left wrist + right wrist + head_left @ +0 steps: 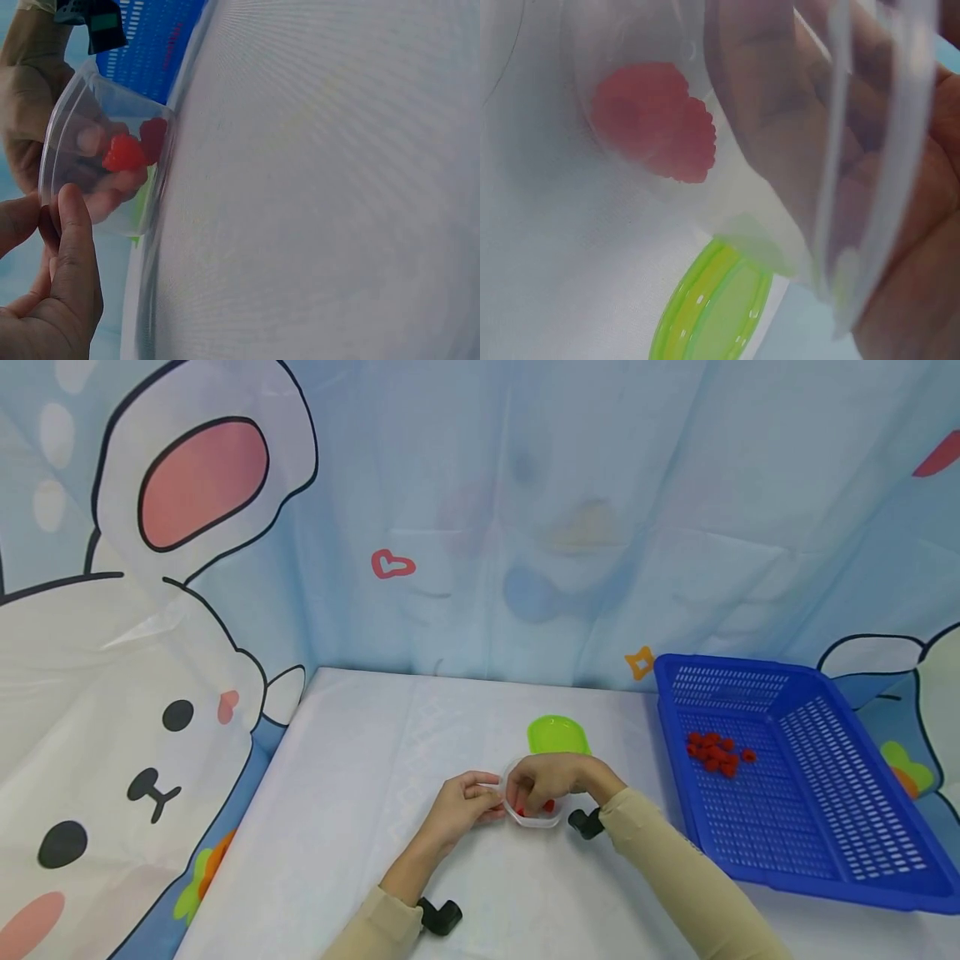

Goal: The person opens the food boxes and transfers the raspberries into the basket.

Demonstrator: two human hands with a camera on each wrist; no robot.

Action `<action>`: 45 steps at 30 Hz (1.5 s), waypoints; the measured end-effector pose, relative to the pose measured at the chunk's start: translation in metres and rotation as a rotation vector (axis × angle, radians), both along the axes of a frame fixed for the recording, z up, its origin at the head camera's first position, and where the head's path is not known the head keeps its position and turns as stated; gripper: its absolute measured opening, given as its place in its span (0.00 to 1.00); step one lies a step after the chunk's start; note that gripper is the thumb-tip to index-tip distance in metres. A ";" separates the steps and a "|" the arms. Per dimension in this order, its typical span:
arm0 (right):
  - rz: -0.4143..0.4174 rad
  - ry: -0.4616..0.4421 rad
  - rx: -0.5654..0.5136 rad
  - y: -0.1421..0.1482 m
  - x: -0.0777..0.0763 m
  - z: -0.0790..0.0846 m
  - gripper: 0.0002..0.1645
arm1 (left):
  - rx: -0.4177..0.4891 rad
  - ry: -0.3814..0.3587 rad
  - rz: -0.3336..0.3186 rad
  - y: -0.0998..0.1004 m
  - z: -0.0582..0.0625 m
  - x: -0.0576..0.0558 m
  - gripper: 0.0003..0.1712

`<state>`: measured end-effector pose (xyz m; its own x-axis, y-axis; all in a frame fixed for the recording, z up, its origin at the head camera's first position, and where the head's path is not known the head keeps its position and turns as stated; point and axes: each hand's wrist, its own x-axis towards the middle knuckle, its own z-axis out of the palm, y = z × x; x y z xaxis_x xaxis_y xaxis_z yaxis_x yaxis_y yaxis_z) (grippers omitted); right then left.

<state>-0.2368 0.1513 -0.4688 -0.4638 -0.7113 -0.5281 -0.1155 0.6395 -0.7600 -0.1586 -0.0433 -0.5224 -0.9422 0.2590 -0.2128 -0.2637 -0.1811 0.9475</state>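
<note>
A clear plastic container (537, 821) stands on the white table, with red raspberries (126, 153) low inside it. My left hand (467, 806) pinches its rim from the left, as the left wrist view (56, 300) shows. From above, my right hand (551, 777) reaches into the container with bent fingers. Those fingers come close beside the raspberries (652, 120); the container's hazy wall hides whether they grip one. Behind the container lies a bright green lid (557, 735), also visible past the wall in the right wrist view (716, 307).
A blue perforated basket (787, 860) stands at the right of the table, a cluster of red raspberries (716, 754) on its floor. Behind the table hangs a light blue cartoon curtain (465, 610). Dark wrist devices (441, 917) sit by both cuffs.
</note>
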 end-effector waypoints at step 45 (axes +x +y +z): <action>-0.240 -0.084 -0.338 0.030 0.007 0.010 0.09 | -0.016 0.013 -0.003 0.001 0.002 0.001 0.16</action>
<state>-0.2298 0.1810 -0.4587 -0.6025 -0.7282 -0.3267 0.0774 0.3541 -0.9320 -0.1572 -0.0420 -0.5202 -0.9441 0.2585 -0.2047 -0.2521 -0.1655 0.9534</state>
